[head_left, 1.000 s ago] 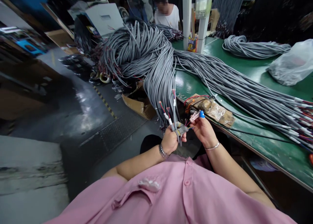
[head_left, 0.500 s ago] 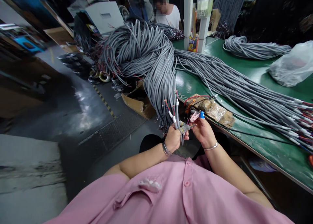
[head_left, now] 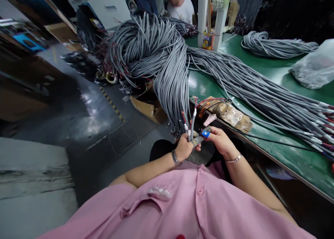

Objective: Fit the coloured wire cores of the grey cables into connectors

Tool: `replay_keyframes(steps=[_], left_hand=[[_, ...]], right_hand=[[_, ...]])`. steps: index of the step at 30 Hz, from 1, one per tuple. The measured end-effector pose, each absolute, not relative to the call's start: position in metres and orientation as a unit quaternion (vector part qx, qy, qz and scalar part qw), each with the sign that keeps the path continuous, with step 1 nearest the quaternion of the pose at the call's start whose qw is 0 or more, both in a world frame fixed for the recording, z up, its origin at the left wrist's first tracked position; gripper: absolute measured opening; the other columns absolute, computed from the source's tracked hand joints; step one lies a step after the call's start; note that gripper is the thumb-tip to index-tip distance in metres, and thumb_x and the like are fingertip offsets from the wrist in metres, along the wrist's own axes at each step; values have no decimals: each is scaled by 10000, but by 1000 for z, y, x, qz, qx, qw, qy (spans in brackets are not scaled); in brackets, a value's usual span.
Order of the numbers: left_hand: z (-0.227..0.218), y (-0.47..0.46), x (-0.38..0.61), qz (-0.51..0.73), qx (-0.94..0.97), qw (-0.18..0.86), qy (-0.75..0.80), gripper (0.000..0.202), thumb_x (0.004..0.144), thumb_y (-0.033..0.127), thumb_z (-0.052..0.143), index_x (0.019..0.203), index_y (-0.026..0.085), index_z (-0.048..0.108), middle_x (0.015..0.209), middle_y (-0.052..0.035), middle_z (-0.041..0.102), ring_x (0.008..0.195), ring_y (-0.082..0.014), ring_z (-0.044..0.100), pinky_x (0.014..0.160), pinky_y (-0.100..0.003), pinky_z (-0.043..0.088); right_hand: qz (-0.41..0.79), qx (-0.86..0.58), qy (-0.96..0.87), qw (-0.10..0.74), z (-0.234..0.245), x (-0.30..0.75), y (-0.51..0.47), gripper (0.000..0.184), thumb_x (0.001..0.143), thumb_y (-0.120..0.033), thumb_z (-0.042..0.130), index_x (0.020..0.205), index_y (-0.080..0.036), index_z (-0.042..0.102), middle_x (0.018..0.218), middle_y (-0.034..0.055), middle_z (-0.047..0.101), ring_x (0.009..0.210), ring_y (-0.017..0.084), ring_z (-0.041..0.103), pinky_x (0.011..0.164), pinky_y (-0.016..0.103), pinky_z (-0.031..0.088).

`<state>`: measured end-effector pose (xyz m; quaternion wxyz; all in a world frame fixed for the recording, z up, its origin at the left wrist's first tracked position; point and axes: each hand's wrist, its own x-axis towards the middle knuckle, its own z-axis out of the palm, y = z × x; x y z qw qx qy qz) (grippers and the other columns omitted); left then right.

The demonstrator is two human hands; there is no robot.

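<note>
My left hand (head_left: 184, 148) is closed round a few grey cables (head_left: 192, 127), whose stripped ends show coloured wires and white wraps pointing up. Grey wrapping covers its thumb. My right hand (head_left: 219, 138) is just to the right, thumb and fingertips pinched together close to the left thumb; a blue wrap covers its thumb. What lies in that pinch, perhaps a cable's wires, is too small to make out. Beyond the right hand, a pink clip-like piece (head_left: 209, 119) rests by the bench edge, beside a wooden block (head_left: 229, 116) with clear tape and red and black wires.
A thick heap of grey cables (head_left: 172, 75) hangs off the green bench (head_left: 281, 134), and another long bundle (head_left: 242, 75) runs along it. A plastic bag (head_left: 315, 65) and a coiled bundle (head_left: 276, 46) lie farther back. A cardboard box (head_left: 147, 110) stands below. A person (head_left: 182, 9) is beyond.
My right hand has let go of the pink piece, which now sits by the block. Its fingers have come in to a pinch near my left thumb. The left hand keeps its cables.
</note>
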<state>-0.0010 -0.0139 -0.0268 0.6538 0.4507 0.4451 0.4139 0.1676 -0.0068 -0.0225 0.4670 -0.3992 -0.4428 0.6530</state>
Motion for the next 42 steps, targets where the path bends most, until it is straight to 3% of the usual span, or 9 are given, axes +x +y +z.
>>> replay_keyframes(steps=[8,14,22,29,35,42], left_hand=[[-26,-9,-2,301,478,700,437,299,656,362,764,683,118,593,523,-40,627,421,-146,601,432,-241,502],[-25,-8,-2,390,397,712,427,421,638,499,768,719,123,595,545,-31,627,442,-139,602,463,-255,525],[-25,-6,-5,356,422,734,395,393,651,469,774,743,99,678,631,-87,686,555,-173,656,581,-299,559],[-21,-6,-10,324,506,695,395,318,628,401,804,678,109,686,619,-88,693,561,-181,661,557,-266,525],[-33,-9,-6,387,413,731,382,396,646,470,782,759,104,681,625,-84,691,547,-195,667,565,-318,558],[-31,-10,-3,432,364,728,388,430,626,477,797,786,98,671,667,-94,697,616,-219,692,570,-323,576]], right_hand=[[467,-422,-604,489,-10,161,-21,74,757,-298,733,756,-224,724,757,17,627,708,158,549,688,291,455],[557,-415,-480,535,-23,154,-31,269,747,-332,750,990,-239,680,809,9,662,703,149,573,691,292,474],[564,-441,-374,590,-30,144,-35,145,746,-333,751,734,-201,691,632,-9,615,580,115,507,580,266,438],[610,-415,-397,547,-17,139,-28,183,749,-372,734,741,-210,652,577,-25,592,406,108,478,412,262,390],[549,-465,-409,562,-15,143,-19,167,698,-329,781,683,-184,699,605,-11,626,543,105,494,550,256,405],[538,-468,-398,577,-30,147,-17,152,707,-325,777,708,-194,701,622,-23,610,565,103,470,564,254,377]])
